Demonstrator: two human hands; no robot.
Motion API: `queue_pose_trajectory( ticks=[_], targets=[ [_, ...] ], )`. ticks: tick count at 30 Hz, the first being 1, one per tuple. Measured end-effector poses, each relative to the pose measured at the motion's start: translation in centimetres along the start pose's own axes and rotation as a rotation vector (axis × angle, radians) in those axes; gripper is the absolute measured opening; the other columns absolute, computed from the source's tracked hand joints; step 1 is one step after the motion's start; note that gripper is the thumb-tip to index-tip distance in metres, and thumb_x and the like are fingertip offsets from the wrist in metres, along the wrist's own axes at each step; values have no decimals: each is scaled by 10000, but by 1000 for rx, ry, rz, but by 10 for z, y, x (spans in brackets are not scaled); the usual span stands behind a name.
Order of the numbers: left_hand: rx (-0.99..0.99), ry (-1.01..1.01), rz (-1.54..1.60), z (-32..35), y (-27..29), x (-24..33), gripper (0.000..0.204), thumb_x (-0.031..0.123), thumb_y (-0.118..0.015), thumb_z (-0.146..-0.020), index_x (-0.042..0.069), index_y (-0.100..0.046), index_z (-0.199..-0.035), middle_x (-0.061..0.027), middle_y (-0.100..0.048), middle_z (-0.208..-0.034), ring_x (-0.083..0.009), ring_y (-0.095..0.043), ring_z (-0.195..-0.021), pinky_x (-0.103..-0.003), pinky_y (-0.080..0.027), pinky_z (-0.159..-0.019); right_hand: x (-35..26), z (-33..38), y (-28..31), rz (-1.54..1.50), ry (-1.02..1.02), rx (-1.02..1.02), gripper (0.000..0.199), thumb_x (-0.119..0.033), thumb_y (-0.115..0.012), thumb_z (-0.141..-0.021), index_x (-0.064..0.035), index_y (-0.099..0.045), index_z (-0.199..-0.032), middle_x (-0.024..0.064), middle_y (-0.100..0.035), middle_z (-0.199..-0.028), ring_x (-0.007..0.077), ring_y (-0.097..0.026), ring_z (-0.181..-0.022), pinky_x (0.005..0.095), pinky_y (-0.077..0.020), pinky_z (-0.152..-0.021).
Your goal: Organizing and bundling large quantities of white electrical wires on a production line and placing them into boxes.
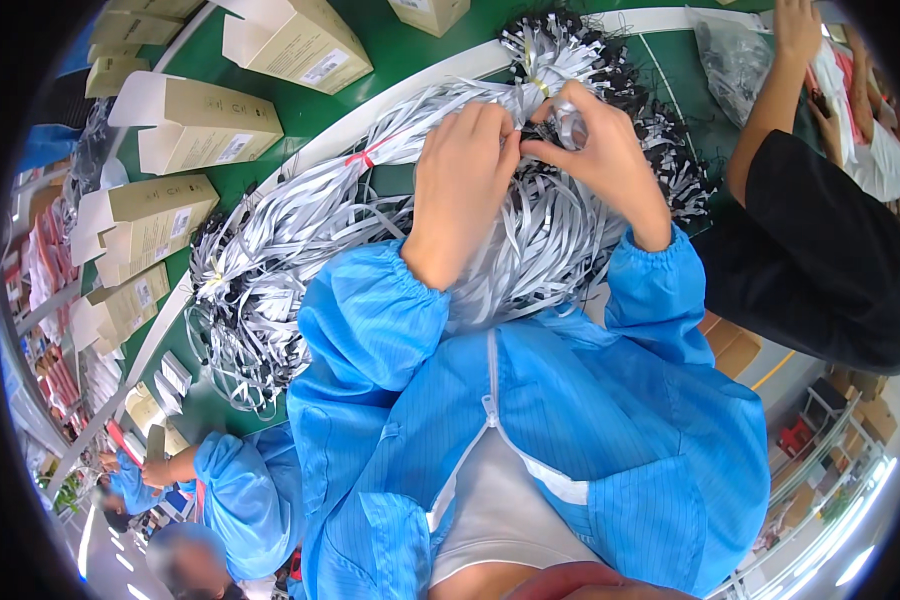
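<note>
A thick heap of flat silver-grey straps with black ends lies in front of me, gathered in bundles. My left hand is over the heap with fingers curled and closed; whatever its fingertips pinch is hidden. Close beside it, my right hand bends its thumb and index finger toward the left fingertips, around a looped silver strap. A small dark piece shows between the two hands, too small to name. Just beyond the hands, a yellowish tie binds one bundle; a red tie circles another at the left.
Several open cream cartons stand along the green table at left and back. A clear plastic bag lies at the back right. At the right a person in a black sleeve works close by; another in blue is at lower left.
</note>
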State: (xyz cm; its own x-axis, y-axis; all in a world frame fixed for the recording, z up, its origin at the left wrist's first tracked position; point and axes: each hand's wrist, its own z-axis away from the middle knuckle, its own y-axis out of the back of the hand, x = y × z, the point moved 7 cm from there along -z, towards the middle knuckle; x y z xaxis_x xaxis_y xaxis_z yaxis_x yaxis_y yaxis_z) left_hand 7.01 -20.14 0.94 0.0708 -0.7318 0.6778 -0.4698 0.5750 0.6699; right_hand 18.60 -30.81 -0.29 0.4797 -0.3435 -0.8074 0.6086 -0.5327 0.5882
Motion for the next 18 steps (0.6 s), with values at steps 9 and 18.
queue_pose_trajectory(
  ticks=[9,18],
  targets=[
    [-130,53,115,13,-1,-2,181,-14,-673,-825,7,-569,-972,-154,-599,-908,-372,-620,-819,-411,-497,-712,8,-10,7,-70,-57,107,280,-139,-842,-811,-9,-595,-836,26,-627,-713,91,-478,-642,272,-419,-587],
    [-100,31,169,28,16,8,212,-62,-675,-778,-2,-562,-947,-148,-588,-902,-368,-605,-782,-380,-501,-700,31,-16,-4,-63,-76,129,242,-150,-812,-786,-13,-693,-946,91,-678,-714,131,-572,-571,292,-483,-562]
  ],
)
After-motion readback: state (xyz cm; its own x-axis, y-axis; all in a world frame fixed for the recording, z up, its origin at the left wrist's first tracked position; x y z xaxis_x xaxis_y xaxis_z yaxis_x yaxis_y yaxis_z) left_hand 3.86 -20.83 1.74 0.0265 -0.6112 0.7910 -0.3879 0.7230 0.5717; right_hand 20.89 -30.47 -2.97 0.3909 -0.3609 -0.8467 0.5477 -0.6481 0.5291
